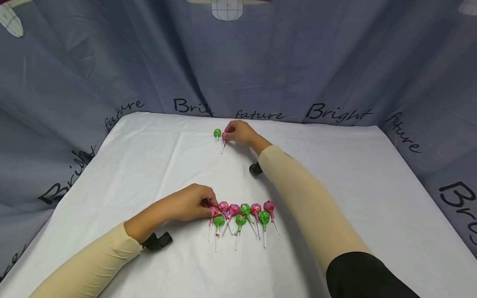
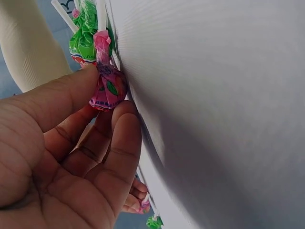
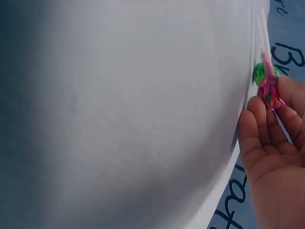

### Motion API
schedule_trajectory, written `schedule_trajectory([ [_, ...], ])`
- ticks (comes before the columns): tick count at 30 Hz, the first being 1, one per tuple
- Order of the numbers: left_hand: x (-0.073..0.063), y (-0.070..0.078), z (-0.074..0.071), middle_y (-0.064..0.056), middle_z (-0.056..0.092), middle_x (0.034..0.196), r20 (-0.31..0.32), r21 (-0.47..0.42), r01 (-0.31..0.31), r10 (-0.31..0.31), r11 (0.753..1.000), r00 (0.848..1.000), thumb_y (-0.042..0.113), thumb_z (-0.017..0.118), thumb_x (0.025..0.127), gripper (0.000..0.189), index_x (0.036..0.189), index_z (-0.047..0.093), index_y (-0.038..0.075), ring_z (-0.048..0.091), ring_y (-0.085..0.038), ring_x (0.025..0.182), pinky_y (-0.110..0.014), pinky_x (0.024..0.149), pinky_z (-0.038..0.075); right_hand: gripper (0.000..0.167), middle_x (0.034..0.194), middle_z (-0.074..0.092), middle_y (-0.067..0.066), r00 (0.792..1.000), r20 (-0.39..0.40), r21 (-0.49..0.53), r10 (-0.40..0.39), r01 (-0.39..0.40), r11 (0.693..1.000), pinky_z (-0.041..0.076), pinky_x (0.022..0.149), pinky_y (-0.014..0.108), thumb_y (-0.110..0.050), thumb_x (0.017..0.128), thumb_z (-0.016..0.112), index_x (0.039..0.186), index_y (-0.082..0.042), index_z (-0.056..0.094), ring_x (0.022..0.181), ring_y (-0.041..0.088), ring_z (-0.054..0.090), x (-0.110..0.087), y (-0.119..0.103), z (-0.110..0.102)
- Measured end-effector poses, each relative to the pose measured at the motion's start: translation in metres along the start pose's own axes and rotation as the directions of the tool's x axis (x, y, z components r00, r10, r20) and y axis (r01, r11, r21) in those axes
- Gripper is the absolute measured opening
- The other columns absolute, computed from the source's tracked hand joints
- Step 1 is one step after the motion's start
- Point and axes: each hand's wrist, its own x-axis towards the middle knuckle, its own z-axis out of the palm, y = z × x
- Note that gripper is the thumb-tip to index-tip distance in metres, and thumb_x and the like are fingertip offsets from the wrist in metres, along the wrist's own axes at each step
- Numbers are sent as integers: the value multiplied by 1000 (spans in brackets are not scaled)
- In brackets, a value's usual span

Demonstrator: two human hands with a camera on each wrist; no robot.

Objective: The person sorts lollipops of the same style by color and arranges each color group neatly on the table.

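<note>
My left hand (image 1: 193, 203) pinches a pink-wrapped lollipop (image 2: 109, 88) by its head, at the left end of a cluster. Beside it lies a green lollipop (image 1: 218, 220), and more pink and green ones, such as the pink lollipop (image 1: 268, 206) at the right end, spread to the right with sticks toward me. Farther off, my right hand (image 1: 240, 132) holds another pink lollipop (image 3: 270, 93) between thumb and fingers, its stick pointing toward me. Just left of that one lies a single green lollipop (image 1: 217, 133).
A white cloth (image 1: 149, 165) covers the table. Grey curtain fabric (image 1: 261, 62) with black lettering hangs behind and at the sides. Dark wrist cameras (image 1: 158, 241) sit under both wrists. The right forearm (image 1: 309, 194) reaches across, right of the cluster.
</note>
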Motion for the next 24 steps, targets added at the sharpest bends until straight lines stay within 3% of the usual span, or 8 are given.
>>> schedule_trajectory([
  [9, 1, 3, -2, 6, 63, 86, 10, -2, -10, 10, 1000, 1000, 3, 74, 88, 8, 93, 71, 9, 57, -5, 76, -25, 69, 51, 18, 94, 61, 4, 994, 106, 2, -5, 5, 1000, 42, 70, 28, -25, 93, 73, 97, -11, 64, 82, 17, 51, -16, -9, 5],
  [16, 0, 3, -2, 8, 63, 85, 0, 5, -10, 10, 1000, 1000, 3, 74, 87, 8, 91, 71, 10, 58, -6, 76, -25, 70, 50, 16, 92, 61, 2, 981, 173, -7, -90, 93, 996, 41, 69, 25, -22, 92, 73, 95, -10, 64, 81, 15, 50, -22, -18, 13],
  [24, 0, 2, -3, 7, 64, 86, 3, -12, -19, 19, 1000, 1000, 3, 74, 87, 9, 92, 72, 10, 58, -5, 77, -25, 70, 51, 17, 91, 61, 2, 976, 198, -22, -95, 102, 995, 40, 70, 26, -24, 92, 73, 95, -10, 65, 82, 15, 50, -23, -21, 17],
])
